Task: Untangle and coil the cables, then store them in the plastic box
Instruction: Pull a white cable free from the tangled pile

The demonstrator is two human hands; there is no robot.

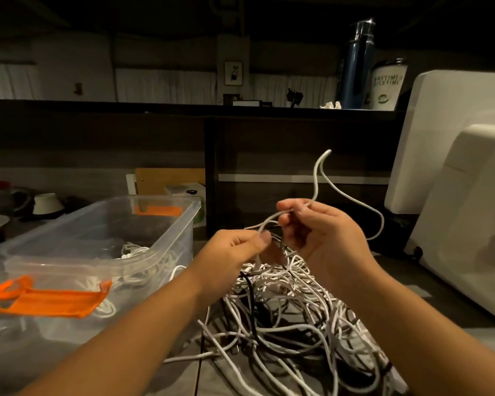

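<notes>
A tangled heap of white and black cables lies on the table in front of me. One white cable rises out of the heap in a tall loop. My right hand pinches that cable near its top between thumb and fingers. My left hand pinches the same strand just lower, above the heap. The clear plastic box with orange latches stands to the left, holding some coiled white cables.
The box's clear lid with an orange latch leans at the front left. A large white appliance fills the right side. A dark shelf unit stands behind the heap, with a blue flask and a cup on top.
</notes>
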